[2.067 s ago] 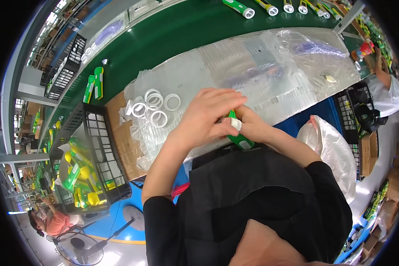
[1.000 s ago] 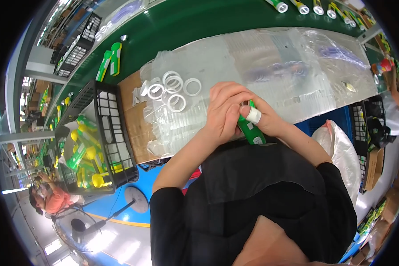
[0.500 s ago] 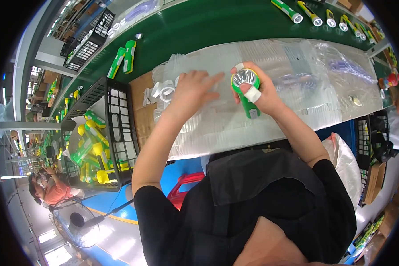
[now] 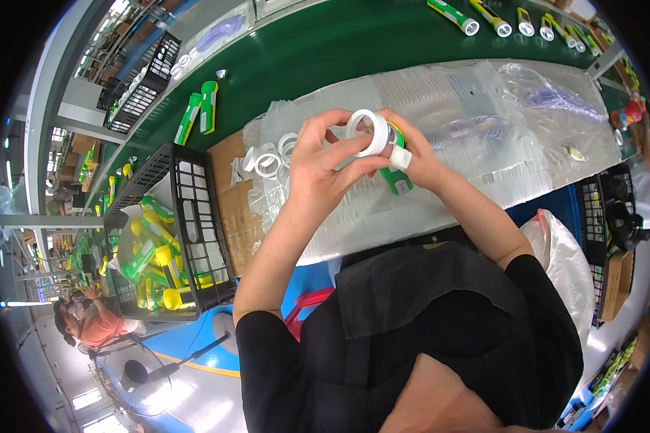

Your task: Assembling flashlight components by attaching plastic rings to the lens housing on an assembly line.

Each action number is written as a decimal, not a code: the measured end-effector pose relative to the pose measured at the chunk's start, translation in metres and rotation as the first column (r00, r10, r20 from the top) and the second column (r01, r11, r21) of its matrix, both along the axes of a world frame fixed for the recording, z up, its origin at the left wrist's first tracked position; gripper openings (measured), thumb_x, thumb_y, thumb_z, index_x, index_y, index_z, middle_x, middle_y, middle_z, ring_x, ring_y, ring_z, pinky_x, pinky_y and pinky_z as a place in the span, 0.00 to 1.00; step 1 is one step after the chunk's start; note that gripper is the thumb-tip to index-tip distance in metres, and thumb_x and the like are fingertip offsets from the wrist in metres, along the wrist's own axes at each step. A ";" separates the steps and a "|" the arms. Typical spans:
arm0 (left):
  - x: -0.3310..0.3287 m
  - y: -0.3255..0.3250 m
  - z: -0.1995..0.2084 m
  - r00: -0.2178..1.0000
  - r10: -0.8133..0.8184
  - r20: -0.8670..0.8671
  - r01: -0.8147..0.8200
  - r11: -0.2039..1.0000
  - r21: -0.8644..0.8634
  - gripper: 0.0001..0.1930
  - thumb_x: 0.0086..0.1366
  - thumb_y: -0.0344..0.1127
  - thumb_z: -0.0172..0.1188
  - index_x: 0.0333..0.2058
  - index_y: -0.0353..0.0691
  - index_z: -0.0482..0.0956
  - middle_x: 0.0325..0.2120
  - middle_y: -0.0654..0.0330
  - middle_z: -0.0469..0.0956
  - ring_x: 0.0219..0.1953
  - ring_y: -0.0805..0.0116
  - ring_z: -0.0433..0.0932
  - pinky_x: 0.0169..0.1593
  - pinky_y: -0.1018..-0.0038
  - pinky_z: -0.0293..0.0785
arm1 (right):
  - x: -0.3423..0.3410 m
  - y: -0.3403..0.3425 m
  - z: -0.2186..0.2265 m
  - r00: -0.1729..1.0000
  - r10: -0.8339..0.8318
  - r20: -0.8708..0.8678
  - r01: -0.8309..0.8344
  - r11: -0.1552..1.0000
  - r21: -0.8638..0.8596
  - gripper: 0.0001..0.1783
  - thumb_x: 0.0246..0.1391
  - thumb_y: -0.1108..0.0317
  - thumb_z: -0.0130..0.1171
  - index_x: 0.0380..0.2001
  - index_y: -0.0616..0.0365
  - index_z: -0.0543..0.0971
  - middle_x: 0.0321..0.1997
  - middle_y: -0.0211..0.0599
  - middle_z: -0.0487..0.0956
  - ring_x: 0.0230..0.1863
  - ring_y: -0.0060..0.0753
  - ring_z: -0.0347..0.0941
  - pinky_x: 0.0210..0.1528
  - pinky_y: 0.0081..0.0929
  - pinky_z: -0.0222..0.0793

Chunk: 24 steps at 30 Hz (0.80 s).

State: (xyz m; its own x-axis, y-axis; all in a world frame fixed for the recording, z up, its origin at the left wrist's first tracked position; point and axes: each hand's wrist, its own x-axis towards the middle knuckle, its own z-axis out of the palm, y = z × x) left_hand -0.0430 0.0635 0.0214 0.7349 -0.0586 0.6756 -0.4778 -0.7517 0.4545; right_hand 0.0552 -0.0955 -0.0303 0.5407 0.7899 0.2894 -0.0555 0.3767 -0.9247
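The left hand pinches a white ring, seemingly unfitted, by the green flashlight the right hand grips; loose rings wait.

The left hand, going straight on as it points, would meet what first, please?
Probably the green flashlight in the right hand, met by the white ring that the left hand holds; depth is unclear, so they may already touch.

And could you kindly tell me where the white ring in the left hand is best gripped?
Probably by its outer band, from the left, where the left hand is: the white ring is an open hoop, and the right hand and green flashlight crowd its right side.
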 end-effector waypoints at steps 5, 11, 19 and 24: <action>0.001 -0.005 0.014 0.999 -0.010 -0.051 0.012 0.999 0.052 0.17 0.47 0.38 0.75 0.38 0.44 0.85 0.44 0.57 0.76 0.41 0.62 0.75 0.38 0.71 0.70 | 0.006 -0.005 0.004 0.961 -0.194 0.196 0.171 0.977 0.126 0.29 0.56 0.56 0.63 0.56 0.57 0.69 0.48 0.33 0.76 0.45 0.33 0.76 0.48 0.31 0.73; 0.005 -0.024 0.023 0.981 -0.106 -0.160 0.113 0.993 0.032 0.22 0.45 0.37 0.75 0.41 0.45 0.82 0.46 0.56 0.76 0.45 0.56 0.77 0.42 0.65 0.74 | 0.046 -0.058 0.066 0.492 -0.127 0.861 0.262 0.965 -0.008 0.29 0.41 0.63 0.74 0.48 0.57 0.76 0.43 0.36 0.78 0.44 0.40 0.77 0.46 0.32 0.72; 0.024 -0.050 0.008 0.929 -0.176 -0.324 0.116 0.974 -0.196 0.20 0.50 0.32 0.73 0.41 0.42 0.77 0.43 0.58 0.81 0.45 0.61 0.81 0.45 0.67 0.77 | 0.052 -0.060 0.137 0.287 0.512 0.810 0.232 0.783 -0.577 0.19 0.34 0.75 0.63 0.36 0.59 0.74 0.31 0.36 0.69 0.33 0.41 0.70 0.34 0.34 0.68; 0.027 -0.054 0.003 0.969 -0.186 -0.165 0.158 0.973 -0.170 0.18 0.50 0.33 0.73 0.37 0.43 0.75 0.35 0.59 0.81 0.37 0.58 0.81 0.36 0.68 0.76 | 0.056 -0.056 0.148 0.337 0.612 0.715 0.178 0.705 -0.687 0.17 0.34 0.77 0.60 0.35 0.59 0.74 0.30 0.35 0.69 0.32 0.40 0.70 0.33 0.34 0.67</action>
